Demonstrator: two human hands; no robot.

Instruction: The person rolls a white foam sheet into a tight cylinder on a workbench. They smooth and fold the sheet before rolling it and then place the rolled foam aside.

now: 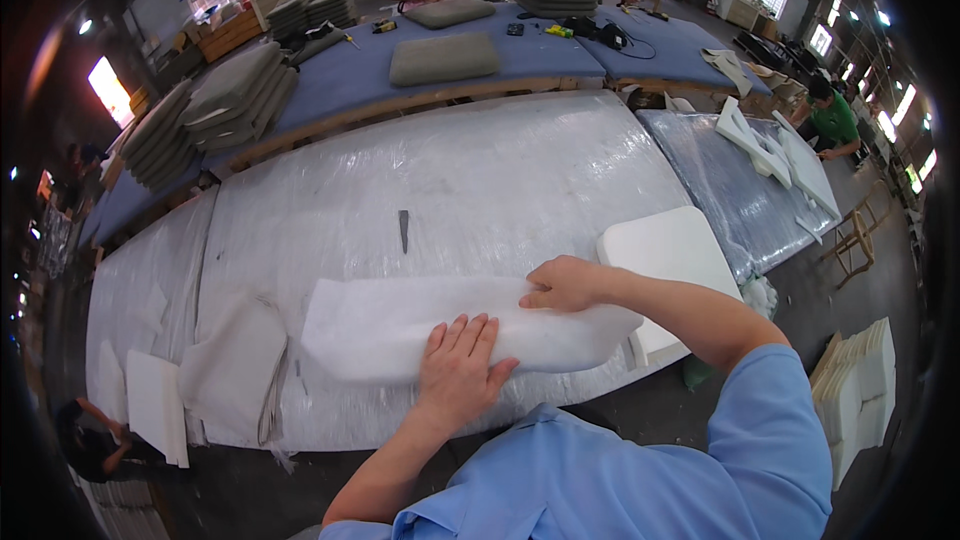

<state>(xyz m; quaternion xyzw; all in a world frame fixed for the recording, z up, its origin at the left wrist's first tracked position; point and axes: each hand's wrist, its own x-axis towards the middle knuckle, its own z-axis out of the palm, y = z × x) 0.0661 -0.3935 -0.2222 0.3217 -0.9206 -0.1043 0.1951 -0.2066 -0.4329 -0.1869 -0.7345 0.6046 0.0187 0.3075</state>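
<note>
A folded piece of white batting (370,325) lies across the plastic-covered table (300,190) in front of me. My left hand (462,365) rests flat on its near side, fingers stretched out and the thumb apart. At the batting's far edge, towards the right, my right hand (562,285) is closed with curled fingers gripping the material. Whether anything is wrapped inside the batting is hidden. Just right of it sits a white foam cushion pad (665,240) with rounded corners. Beyond the batting lies a dark, narrow, tapered tool (404,230), its exact kind unclear.
Grey fabric pieces (235,370) and a white foam slab (155,405) lie at the left. Behind, a blue-topped table (350,70) bears stacks of grey cushions (240,95). Foam offcuts (755,145) lie at the far right. Other people work around the tables.
</note>
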